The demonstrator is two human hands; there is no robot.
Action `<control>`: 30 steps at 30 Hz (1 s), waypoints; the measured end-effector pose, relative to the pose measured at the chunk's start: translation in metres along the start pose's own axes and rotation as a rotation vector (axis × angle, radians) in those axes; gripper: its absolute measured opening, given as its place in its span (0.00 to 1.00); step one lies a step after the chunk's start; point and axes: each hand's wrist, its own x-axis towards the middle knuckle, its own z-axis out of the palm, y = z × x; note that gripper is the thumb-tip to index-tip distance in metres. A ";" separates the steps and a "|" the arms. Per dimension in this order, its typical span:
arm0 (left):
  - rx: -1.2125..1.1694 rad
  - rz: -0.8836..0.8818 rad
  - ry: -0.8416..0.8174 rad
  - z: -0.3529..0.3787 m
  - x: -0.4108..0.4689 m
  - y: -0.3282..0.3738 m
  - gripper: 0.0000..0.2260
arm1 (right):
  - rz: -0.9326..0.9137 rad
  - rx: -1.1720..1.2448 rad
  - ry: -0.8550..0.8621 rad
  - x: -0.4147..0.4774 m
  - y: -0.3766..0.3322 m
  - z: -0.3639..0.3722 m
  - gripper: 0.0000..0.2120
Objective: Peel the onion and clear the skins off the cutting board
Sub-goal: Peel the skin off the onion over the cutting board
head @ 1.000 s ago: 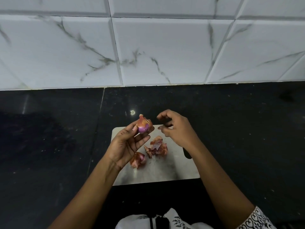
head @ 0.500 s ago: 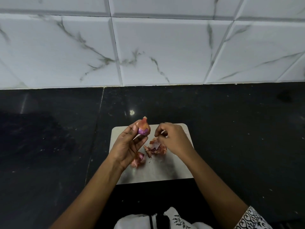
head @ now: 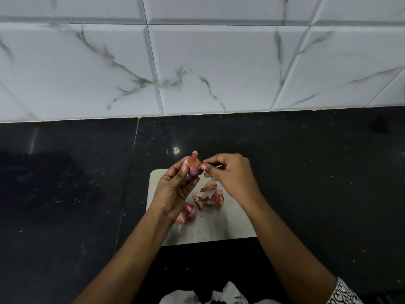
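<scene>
A small red onion point(head: 193, 164), partly peeled with purple flesh showing at its lower end, is held up in the fingertips of my left hand point(head: 175, 189) above the far edge of the pale cutting board point(head: 225, 227). My right hand point(head: 230, 174) is curled beside it, thumb and forefinger pinching the skin on the onion's right side. A heap of loose pink skins point(head: 209, 196) lies on the board under my hands. Another skin piece point(head: 187, 213) lies by my left wrist, partly hidden.
The board sits on a black stone countertop point(head: 65, 194) that extends left and right. A white marble-tiled wall point(head: 197, 62) rises behind the counter. Patterned white cloth point(head: 219, 297) shows at the bottom edge.
My right hand dipped to the skin heap on the board, then rose back to the onion and now pinches its skin. My left hand keeps the onion raised.
</scene>
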 end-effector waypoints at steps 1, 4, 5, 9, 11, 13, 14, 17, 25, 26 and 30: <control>0.005 0.006 -0.011 0.000 0.000 0.001 0.28 | 0.016 0.009 -0.005 0.001 -0.001 0.000 0.05; 0.025 0.009 -0.023 -0.001 -0.002 0.000 0.20 | 0.022 -0.030 -0.019 0.005 -0.003 -0.001 0.04; 0.027 0.008 -0.027 -0.001 -0.002 0.000 0.17 | 0.027 -0.034 -0.020 0.006 -0.004 -0.002 0.04; 0.049 0.024 -0.027 -0.001 -0.002 0.001 0.15 | 0.018 -0.094 -0.029 0.007 -0.006 -0.002 0.04; 0.060 0.044 -0.027 0.000 -0.003 0.002 0.16 | -0.006 -0.169 -0.033 0.007 -0.009 -0.002 0.03; 0.069 0.064 -0.029 0.000 -0.002 0.002 0.17 | -0.032 -0.246 -0.027 0.006 -0.014 -0.002 0.03; 0.067 0.069 -0.033 0.001 -0.002 0.002 0.16 | -0.041 -0.278 -0.022 0.005 -0.015 -0.002 0.03; 0.045 0.057 -0.048 0.000 -0.003 -0.001 0.17 | -0.067 -0.345 0.006 0.002 -0.017 0.002 0.05; -0.095 -0.011 -0.071 -0.002 -0.008 -0.009 0.24 | -0.021 -0.259 0.019 0.007 -0.007 0.002 0.03; -0.120 -0.027 -0.083 -0.001 -0.008 -0.010 0.29 | 0.010 -0.202 0.024 0.009 -0.005 0.001 0.03; -0.194 -0.114 -0.143 -0.003 -0.009 -0.014 0.31 | 0.100 -0.021 0.012 0.013 0.001 -0.001 0.04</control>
